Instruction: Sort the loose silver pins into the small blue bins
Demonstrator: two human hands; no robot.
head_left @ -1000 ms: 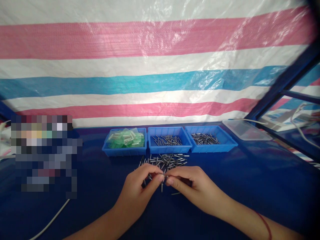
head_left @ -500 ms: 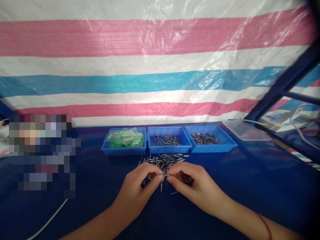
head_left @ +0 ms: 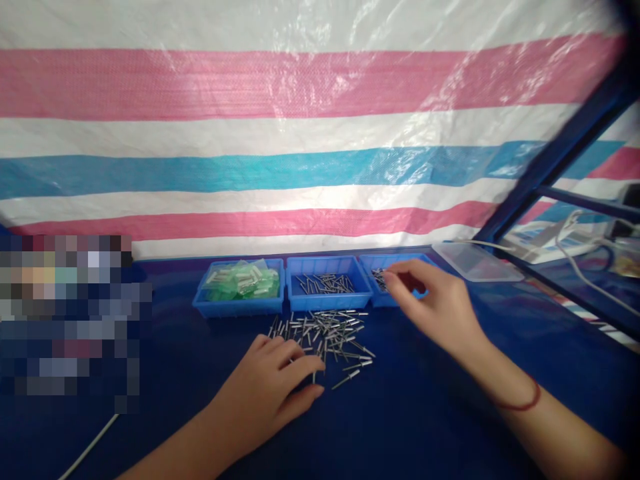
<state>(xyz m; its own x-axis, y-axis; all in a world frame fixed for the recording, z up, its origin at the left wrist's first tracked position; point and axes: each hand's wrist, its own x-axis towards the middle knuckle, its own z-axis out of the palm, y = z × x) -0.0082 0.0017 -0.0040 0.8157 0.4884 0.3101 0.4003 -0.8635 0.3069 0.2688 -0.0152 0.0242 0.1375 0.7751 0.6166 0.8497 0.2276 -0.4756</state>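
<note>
A loose pile of blind rivets, silvery with thin stems, lies on the dark blue table. At the pile's near left edge rests my left hand, thumb and forefinger apart; a rivet shows in the gap between them but is not gripped. Over the right blue bin hovers my right hand, its thumb and forefinger brought together at the tips. Whatever they may pinch is too small to make out. Behind that hand, part of the bin's metal pieces is hidden.
Beside it stand a middle blue bin of rivets and a left blue bin with green and clear plastic packets. A clear plastic lid lies at back right, near a blue metal frame. A white cable runs at left.
My hands were together, pinching a rivet between them over the pile. My right hand has moved right and away to the right bin; my left hand's fingers have parted, lower over the pile.
</note>
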